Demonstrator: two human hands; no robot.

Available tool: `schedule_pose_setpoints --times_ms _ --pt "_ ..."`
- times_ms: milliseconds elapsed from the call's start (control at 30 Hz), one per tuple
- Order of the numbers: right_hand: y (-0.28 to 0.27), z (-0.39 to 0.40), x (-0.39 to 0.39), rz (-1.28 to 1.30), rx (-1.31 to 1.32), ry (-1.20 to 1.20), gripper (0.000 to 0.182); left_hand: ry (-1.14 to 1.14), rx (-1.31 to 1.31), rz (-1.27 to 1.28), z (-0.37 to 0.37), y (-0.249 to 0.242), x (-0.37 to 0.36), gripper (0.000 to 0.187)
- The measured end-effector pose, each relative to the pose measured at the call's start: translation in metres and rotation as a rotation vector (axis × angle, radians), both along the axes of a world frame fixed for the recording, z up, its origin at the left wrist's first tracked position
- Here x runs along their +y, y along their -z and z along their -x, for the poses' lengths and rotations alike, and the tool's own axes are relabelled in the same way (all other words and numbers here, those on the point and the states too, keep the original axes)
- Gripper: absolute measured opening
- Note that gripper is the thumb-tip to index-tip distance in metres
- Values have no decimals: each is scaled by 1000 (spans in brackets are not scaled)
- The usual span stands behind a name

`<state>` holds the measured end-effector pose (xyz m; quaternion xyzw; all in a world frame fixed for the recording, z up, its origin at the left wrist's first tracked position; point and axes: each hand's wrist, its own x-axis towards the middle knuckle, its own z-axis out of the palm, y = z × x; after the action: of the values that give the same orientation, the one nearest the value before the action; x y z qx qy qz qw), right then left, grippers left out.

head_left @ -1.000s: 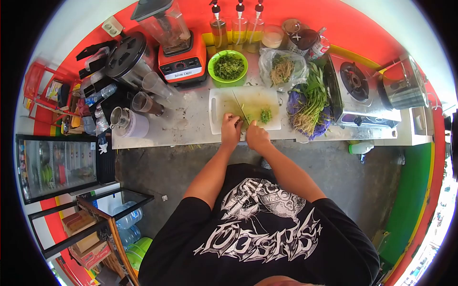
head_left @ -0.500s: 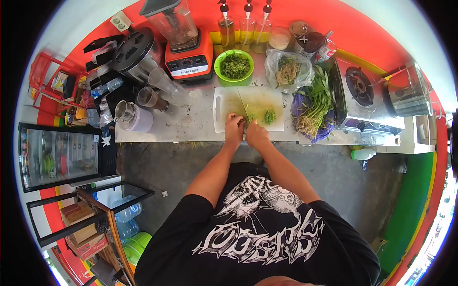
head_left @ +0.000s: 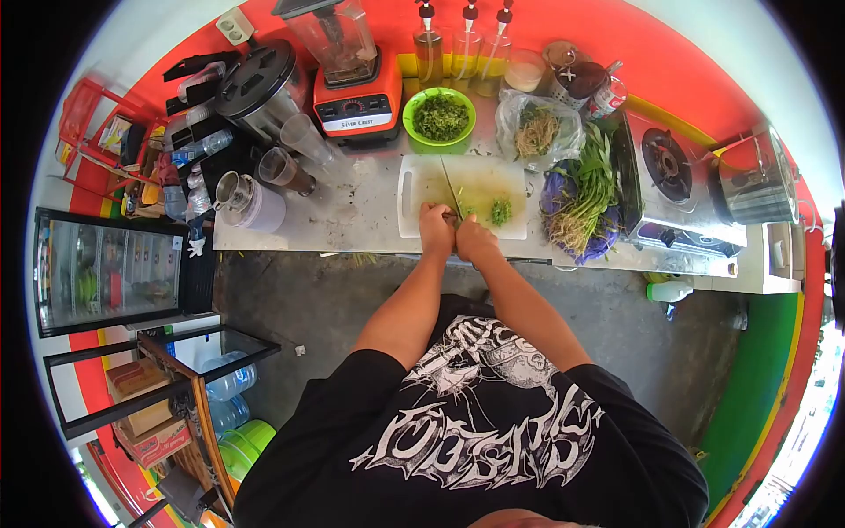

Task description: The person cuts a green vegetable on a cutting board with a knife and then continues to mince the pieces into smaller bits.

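A knife (head_left: pixel 450 180) lies slanted over the white cutting board (head_left: pixel 407 194), its blade pointing away from me. My right hand (head_left: pixel 476 240) is closed around its handle at the board's near edge. Right beside it, my left hand (head_left: pixel 437 229) has its fingers bent and pressed together near the blade; what they pinch is too small to make out. A small pile of chopped greens (head_left: pixel 501 210) rests on the board to the right of the knife. Behind the board stands a green bowl (head_left: pixel 407 126) full of chopped greens.
Leafy greens with roots (head_left: pixel 585 198) lie right of the board, near a plastic bag (head_left: pixel 506 123) and a gas stove (head_left: pixel 643 198). A blender (head_left: pixel 359 107), a cup (head_left: pixel 283 169) and a white container (head_left: pixel 264 209) stand left. Pump bottles (head_left: pixel 466 53) line the wall.
The view has shifted slightly. The knife's blade is tilted a little differently, and both hands stay close together at the board's near edge.
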<state>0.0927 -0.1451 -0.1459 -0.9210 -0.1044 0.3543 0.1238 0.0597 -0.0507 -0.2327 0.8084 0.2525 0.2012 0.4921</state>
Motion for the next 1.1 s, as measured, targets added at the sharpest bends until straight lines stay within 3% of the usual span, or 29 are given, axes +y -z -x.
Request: schedule_pose_setpoints --times_ms 167,300,500,767,900,967,1000,1067,1100 --pt "-9 10 -3 51 39 -58 42 -41 132 -127 -10 -3 2 12" --pt "-6 20 -6 34 22 -21 40 -85 83 -145 -8 -1 -3 12" --pt "5 14 -3 8 -35 -4 37 -40 28 29 -5 5 -1 14" --pt "19 11 -15 -14 -105 53 34 -8 -149 212 4 -23 -4 33" --pt "20 14 -27 -82 -149 172 40 -59 -241 329 3 -32 5 27" --pt "18 16 -29 -123 -147 195 42 -75 -129 51 9 -41 10 26" --pt "18 17 -29 -152 -160 186 42 -74 -127 50 11 -36 11 26" --pt "17 18 -29 -184 -172 176 43 -79 -49 -319 15 -28 13 29" --pt "16 19 -30 -208 -187 184 43 -78 -50 -320 17 -25 10 29"
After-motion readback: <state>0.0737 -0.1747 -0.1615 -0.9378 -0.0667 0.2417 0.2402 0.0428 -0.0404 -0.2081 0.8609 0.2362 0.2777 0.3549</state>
